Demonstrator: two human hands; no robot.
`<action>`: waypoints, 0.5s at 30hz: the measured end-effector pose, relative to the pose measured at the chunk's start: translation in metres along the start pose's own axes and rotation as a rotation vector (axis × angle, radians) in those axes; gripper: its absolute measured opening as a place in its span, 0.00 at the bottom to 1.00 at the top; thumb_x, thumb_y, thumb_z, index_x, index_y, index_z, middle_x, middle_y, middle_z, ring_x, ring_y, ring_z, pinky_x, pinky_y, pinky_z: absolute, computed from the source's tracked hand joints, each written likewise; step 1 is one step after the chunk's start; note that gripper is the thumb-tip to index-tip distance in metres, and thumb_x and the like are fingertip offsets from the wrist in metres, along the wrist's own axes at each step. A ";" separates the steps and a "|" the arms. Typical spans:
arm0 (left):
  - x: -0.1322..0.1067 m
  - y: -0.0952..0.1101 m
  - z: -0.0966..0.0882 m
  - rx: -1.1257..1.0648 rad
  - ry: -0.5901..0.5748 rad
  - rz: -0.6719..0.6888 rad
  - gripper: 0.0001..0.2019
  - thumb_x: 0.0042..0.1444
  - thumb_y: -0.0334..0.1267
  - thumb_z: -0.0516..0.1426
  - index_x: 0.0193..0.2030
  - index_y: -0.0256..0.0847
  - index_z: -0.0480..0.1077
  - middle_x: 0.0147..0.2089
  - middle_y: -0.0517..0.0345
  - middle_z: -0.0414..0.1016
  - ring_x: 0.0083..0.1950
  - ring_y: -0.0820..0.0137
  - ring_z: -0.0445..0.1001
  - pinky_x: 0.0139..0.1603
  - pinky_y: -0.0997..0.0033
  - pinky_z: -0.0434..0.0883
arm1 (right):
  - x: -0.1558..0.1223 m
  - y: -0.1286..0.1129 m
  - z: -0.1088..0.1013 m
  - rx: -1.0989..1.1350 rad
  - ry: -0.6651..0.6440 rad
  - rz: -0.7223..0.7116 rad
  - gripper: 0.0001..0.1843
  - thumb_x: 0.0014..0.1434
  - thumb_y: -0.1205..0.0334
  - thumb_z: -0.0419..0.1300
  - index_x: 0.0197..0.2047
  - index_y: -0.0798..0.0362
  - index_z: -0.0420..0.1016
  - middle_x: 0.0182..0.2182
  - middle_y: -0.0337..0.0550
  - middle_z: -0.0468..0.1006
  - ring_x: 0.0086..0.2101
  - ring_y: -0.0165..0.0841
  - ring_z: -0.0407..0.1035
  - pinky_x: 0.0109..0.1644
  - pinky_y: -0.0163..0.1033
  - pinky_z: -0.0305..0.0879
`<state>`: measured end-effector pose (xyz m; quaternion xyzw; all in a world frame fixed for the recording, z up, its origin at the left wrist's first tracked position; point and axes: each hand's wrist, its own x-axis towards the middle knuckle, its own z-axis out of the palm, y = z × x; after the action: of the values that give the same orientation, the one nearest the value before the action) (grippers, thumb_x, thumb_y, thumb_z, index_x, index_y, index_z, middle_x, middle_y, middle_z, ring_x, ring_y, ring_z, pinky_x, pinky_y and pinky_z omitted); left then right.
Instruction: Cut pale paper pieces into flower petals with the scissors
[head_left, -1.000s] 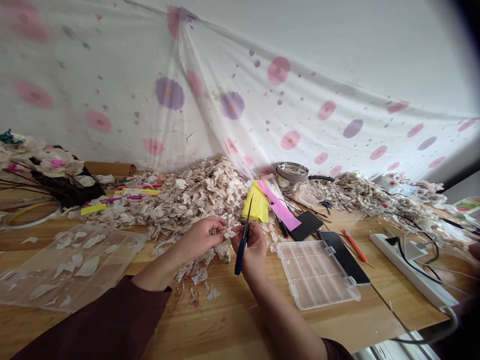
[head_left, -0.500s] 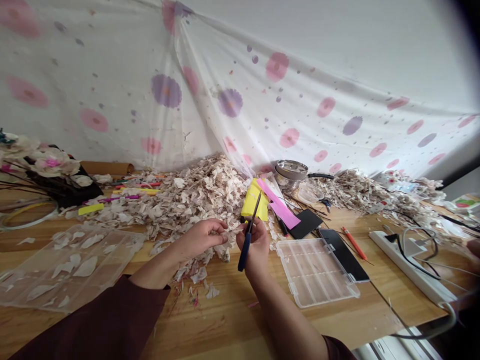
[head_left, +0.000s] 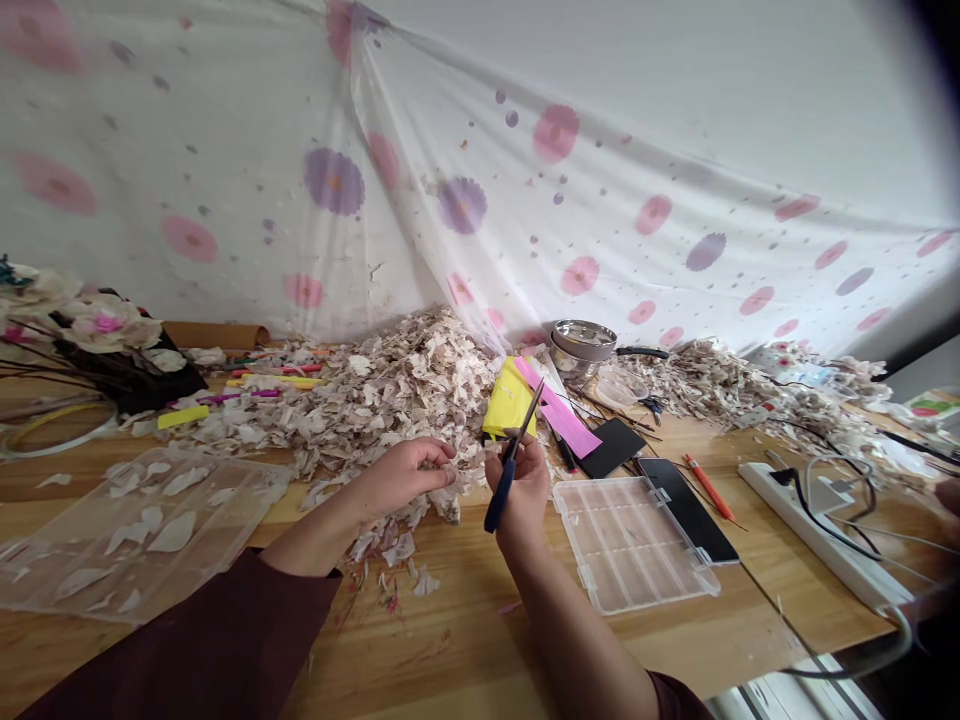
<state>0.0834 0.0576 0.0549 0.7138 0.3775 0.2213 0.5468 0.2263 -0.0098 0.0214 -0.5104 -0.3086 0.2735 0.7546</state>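
Left hand [head_left: 420, 472] reaches in from near left, palm side turned right, fingers curled toward thumb at the near edge of the petal pile [head_left: 412, 380]; can't tell if it's pinching a scrap. Right hand [head_left: 523, 480], forearm angled far-left, is clamped on the scissors [head_left: 509, 478], blades pointing far and slightly right, left of the clear box [head_left: 637, 545] on the desk [head_left: 420, 660].

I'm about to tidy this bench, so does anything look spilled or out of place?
Yes: loose scraps lie on the bare wood in front of the large heap, as if spilled from it. Pale pieces also lie scattered at odd angles over the clear divided tray at the left.
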 end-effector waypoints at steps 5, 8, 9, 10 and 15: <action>0.000 0.000 0.000 -0.054 0.030 -0.009 0.10 0.43 0.46 0.63 0.26 0.40 0.77 0.51 0.49 0.76 0.53 0.54 0.73 0.54 0.60 0.66 | 0.007 0.001 -0.002 -0.007 0.033 0.043 0.21 0.41 0.62 0.65 0.41 0.50 0.68 0.28 0.35 0.71 0.28 0.30 0.66 0.33 0.35 0.62; -0.001 0.000 0.000 -0.179 0.039 -0.024 0.13 0.44 0.48 0.64 0.29 0.40 0.78 0.50 0.49 0.77 0.53 0.55 0.72 0.55 0.60 0.64 | 0.008 0.002 0.000 -0.010 -0.008 0.109 0.21 0.40 0.61 0.66 0.40 0.51 0.68 0.28 0.38 0.75 0.27 0.31 0.67 0.31 0.35 0.62; -0.001 0.000 0.000 -0.230 0.039 -0.034 0.13 0.44 0.48 0.64 0.29 0.40 0.79 0.50 0.49 0.78 0.53 0.55 0.72 0.55 0.59 0.64 | 0.007 0.002 0.001 -0.008 -0.034 0.131 0.21 0.40 0.60 0.67 0.39 0.51 0.68 0.27 0.38 0.75 0.27 0.31 0.67 0.29 0.35 0.61; -0.001 0.000 0.000 -0.275 0.039 -0.044 0.13 0.43 0.48 0.64 0.30 0.40 0.79 0.49 0.49 0.79 0.53 0.55 0.72 0.56 0.59 0.63 | 0.006 0.002 0.002 -0.004 -0.061 0.150 0.20 0.41 0.59 0.67 0.38 0.51 0.68 0.26 0.37 0.75 0.25 0.31 0.67 0.28 0.35 0.61; 0.000 -0.001 -0.001 -0.403 0.089 -0.092 0.14 0.41 0.47 0.66 0.32 0.40 0.80 0.42 0.50 0.81 0.52 0.55 0.72 0.57 0.57 0.61 | -0.002 -0.002 0.004 0.032 -0.202 0.205 0.18 0.43 0.55 0.69 0.35 0.52 0.69 0.19 0.31 0.70 0.19 0.27 0.61 0.24 0.33 0.57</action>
<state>0.0827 0.0578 0.0546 0.5614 0.3817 0.2985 0.6708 0.2221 -0.0092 0.0241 -0.4970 -0.3248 0.4043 0.6957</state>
